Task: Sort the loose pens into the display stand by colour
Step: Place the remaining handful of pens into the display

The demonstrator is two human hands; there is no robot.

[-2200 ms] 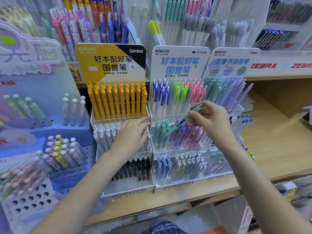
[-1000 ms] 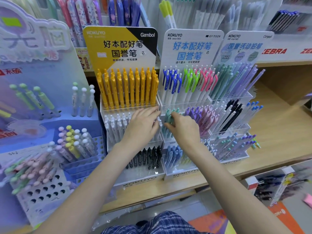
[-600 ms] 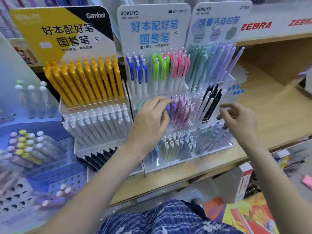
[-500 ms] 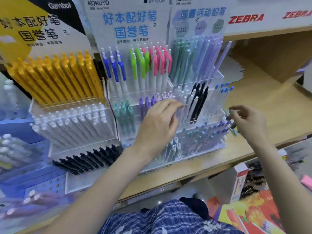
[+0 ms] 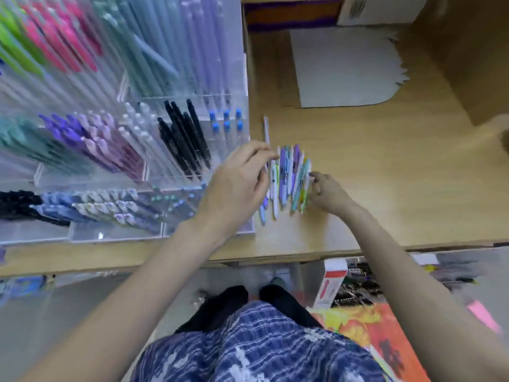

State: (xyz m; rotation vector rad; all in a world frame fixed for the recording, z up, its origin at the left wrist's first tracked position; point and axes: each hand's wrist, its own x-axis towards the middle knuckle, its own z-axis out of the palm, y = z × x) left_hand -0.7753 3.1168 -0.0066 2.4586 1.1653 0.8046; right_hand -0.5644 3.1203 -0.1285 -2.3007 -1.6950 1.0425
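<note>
A pile of loose pens [image 5: 289, 176] in purple, blue, teal, white and yellow-green lies on the wooden shelf [image 5: 385, 166], just right of the clear display stand [image 5: 154, 172]. My left hand [image 5: 238, 183] hovers at the pile's left edge with bent fingers, thumb and forefinger close together. Whether it holds a pen is hidden. My right hand [image 5: 326, 191] is at the pile's right edge, its curled fingertips pinching the outermost pens. A thin white pen [image 5: 266, 130] lies apart, behind the pile.
The stand's compartments hold black pens [image 5: 184, 136], purple pens [image 5: 91, 139], blue-capped pens [image 5: 225, 122] and pink and green ones above. A white card [image 5: 344, 67] lies at the back of the shelf. Boxes [image 5: 332, 285] sit on the floor below the shelf edge.
My view has swung down and right. My left hand left the stand's middle tier and came to the loose pile. My right hand dropped onto the pile's right edge.
</note>
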